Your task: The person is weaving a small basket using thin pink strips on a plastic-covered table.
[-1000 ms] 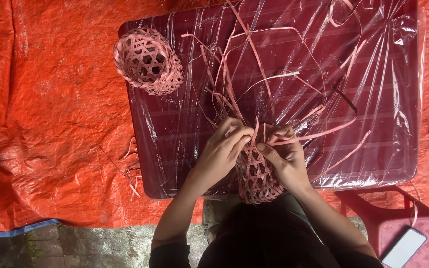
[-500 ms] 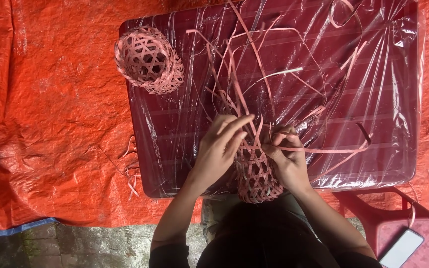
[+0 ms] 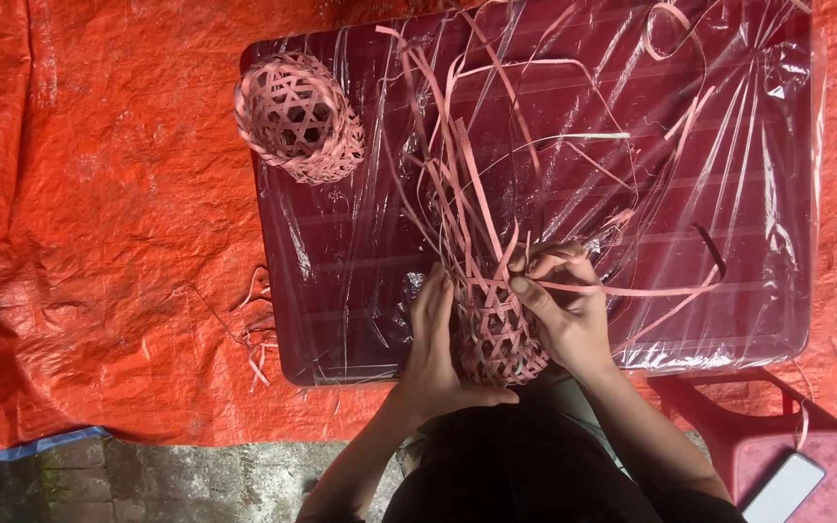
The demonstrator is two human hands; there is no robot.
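My left hand [image 3: 435,351] cups the left side and bottom of a small, half-woven pink basket [image 3: 492,329] at the near edge of a dark red table [image 3: 341,252] wrapped in clear plastic. Pressed against the basket's right side, my right hand [image 3: 566,306] pinches a pink strip [image 3: 632,290] that runs off to the right. Long loose pink strips [image 3: 457,165] rise from the basket's top and fan out over the table.
A finished pink woven basket [image 3: 297,118] lies on its side at the table's far left corner. An orange tarp [image 3: 99,223] covers the ground. A red plastic stool [image 3: 777,436] with a phone [image 3: 783,489] on it stands at the lower right. Strip scraps lie by the table's left edge.
My left hand has slid down from the basket's top to cup its lower left side. The right hand pulled a strip out to the right, and the loose strips shifted.
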